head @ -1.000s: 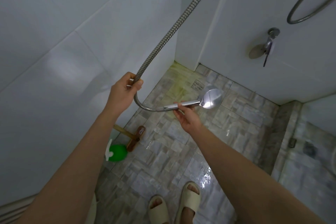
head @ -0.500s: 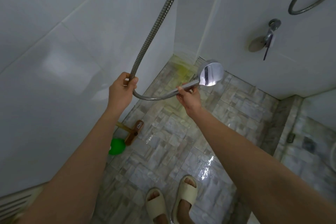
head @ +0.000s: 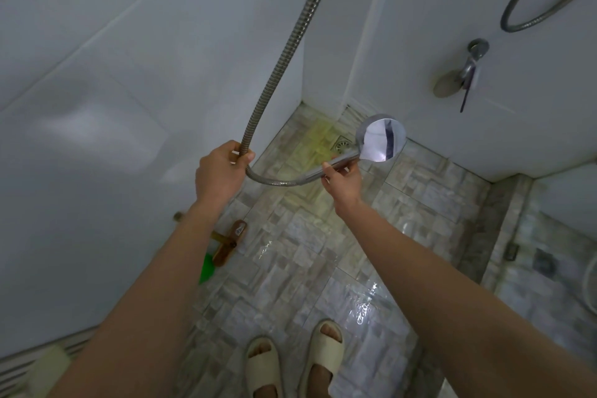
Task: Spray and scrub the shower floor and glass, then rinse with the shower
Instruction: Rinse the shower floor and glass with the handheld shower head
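Note:
My right hand point(head: 344, 179) grips the handle of the chrome shower head point(head: 381, 139), whose shiny back faces me above the far corner of the floor. My left hand point(head: 219, 173) is closed around the ribbed metal hose point(head: 284, 52), which rises to the top of the view and loops below to the handle. The wet stone-pattern shower floor point(head: 323, 255) lies beneath, with a yellowish patch near the drain point(head: 342, 144). A brown scrub brush point(head: 229, 244) and a green spray bottle point(head: 206, 270) lie by the left wall, partly hidden by my left arm.
White tiled walls close in at left and back. A wall tap with lever point(head: 470, 69) sits on the back right wall, with another hose loop point(head: 533, 10) above. A raised tiled kerb point(head: 504, 229) bounds the floor at right. My feet in beige slippers point(head: 294, 359) stand at the bottom.
Both hands have risen a little and the shower head has lifted and tilted up toward the far corner. The green bottle is now more hidden behind my left arm.

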Available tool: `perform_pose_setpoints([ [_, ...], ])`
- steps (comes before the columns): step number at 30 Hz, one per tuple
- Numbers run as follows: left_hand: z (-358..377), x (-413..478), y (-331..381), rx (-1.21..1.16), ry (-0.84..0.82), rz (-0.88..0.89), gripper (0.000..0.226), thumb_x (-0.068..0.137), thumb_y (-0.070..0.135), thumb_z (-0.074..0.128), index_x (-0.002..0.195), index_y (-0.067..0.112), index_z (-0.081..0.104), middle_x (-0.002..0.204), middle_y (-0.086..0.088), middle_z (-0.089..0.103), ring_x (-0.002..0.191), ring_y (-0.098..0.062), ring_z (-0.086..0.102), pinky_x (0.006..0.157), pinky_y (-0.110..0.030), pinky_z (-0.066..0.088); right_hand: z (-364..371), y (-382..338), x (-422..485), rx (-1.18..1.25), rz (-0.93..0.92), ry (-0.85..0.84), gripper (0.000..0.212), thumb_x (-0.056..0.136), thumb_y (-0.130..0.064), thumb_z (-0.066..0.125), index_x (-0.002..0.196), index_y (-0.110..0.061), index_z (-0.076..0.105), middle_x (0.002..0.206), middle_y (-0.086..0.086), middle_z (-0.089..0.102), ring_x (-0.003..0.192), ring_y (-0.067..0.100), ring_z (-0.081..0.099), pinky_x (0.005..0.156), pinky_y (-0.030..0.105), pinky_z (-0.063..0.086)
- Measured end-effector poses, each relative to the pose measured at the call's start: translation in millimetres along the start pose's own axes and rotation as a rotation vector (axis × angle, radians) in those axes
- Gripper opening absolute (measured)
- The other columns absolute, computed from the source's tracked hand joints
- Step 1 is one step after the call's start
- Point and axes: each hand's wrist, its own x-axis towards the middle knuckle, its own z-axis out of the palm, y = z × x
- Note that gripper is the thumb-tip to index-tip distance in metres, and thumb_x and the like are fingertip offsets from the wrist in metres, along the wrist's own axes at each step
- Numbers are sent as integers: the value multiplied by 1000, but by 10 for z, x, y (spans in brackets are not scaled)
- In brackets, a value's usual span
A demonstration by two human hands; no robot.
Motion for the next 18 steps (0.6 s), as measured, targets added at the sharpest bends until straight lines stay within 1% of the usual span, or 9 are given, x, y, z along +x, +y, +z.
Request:
perform_pose_setpoints([
  [3,-21,25,7,-14,-19,-7,11,93,37,62,94,28,68,87,6,67,84,-14,64,74,-27,44,29,45,9,-46,-19,47,45,86,-2,66,127,-8,49,111,7,60,113,27,61,97,44,50],
  [5,-39,47,7,-13,-28,-9,11,93,36,63,95,27,69,87,6,68,85,-14,64,75,-28,44,66,72,-10,-79,-30,74,48,86,-3,67,129,-7,49,112,9,61,114,28,60,100,48,48],
  [7,-79,93,-2,-2,-32,-4,11,93,36,63,95,27,69,86,6,68,86,-16,66,78,-30,47,123,96,-35,-87,-26,80,47,86,-3,66,129,-7,49,114,10,61,115,28,60,100,48,48],
  [9,-133,137,-17,18,-34,0,12,93,36,62,96,26,69,87,5,69,89,-17,67,83,-33,50,171,122,-58,-87,-25,55,41,86,-3,66,123,-10,51,111,9,61,113,28,61,99,47,49],
  [11,-203,189,-43,33,-37,3,15,93,36,62,98,24,70,92,2,72,91,-19,68,86,-35,51,220,136,-89,-70,-11,11,34,87,-3,66,115,-13,51,101,5,62,104,26,63,91,40,53],
  [13,-272,238,-58,50,-33,11,18,94,38,61,100,23,70,95,1,72,90,-19,66,83,-33,49,276,101,-162,-49,8,-53,27,88,-1,63,109,-12,50,92,3,60,91,21,62,78,33,53],
  [14,-318,269,-72,68,-32,14,20,94,38,60,102,23,70,95,2,71,88,-18,64,80,-31,47,317,99,-198,-44,29,-85,24,89,0,62,106,-11,51,93,4,60,90,19,61,77,32,52],
  [16,-398,309,-98,96,-30,22,22,95,39,59,104,22,70,92,4,67,85,-16,59,76,-29,42,390,98,-276,-47,97,-150,20,90,1,61,98,-14,52,104,11,62,99,22,62,86,34,52],
  [18,-483,344,-148,86,-32,23,21,94,37,60,104,23,71,92,5,67,85,-16,60,76,-29,43,487,152,-365,-55,162,-204,20,90,2,60,92,-16,51,114,20,62,103,25,62,91,37,52],
])
